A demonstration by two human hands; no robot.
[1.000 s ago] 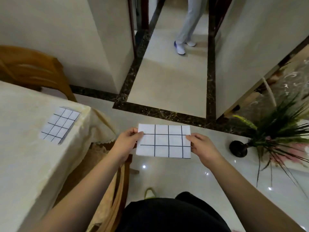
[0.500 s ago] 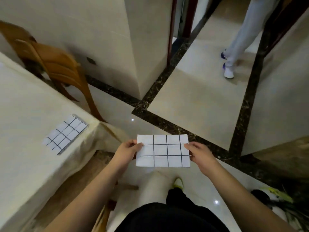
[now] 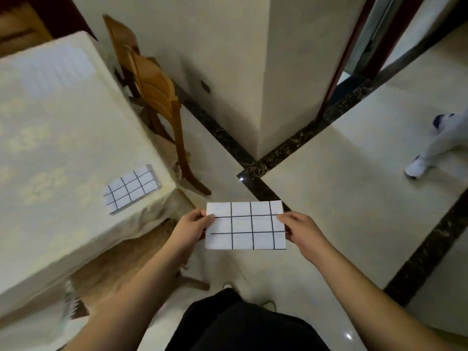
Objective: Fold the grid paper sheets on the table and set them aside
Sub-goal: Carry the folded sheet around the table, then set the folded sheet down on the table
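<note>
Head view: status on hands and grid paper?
Left hand and right hand pinch folded grid paper, held off the table. Second folded sheet on table corner. Nothing in the way.

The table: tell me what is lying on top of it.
On the table, over its pale cloth, a folded grid sheet lies near the front corner. Farther back lies a blurred white patch, perhaps more paper. Nothing under the cloth shows.

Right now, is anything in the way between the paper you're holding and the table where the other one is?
Nothing visible blocks it. The held grid paper, pinched by the left hand and right hand, hangs over the floor just right of the table corner. The folded sheet lies near that corner, with bare cloth around it.
</note>
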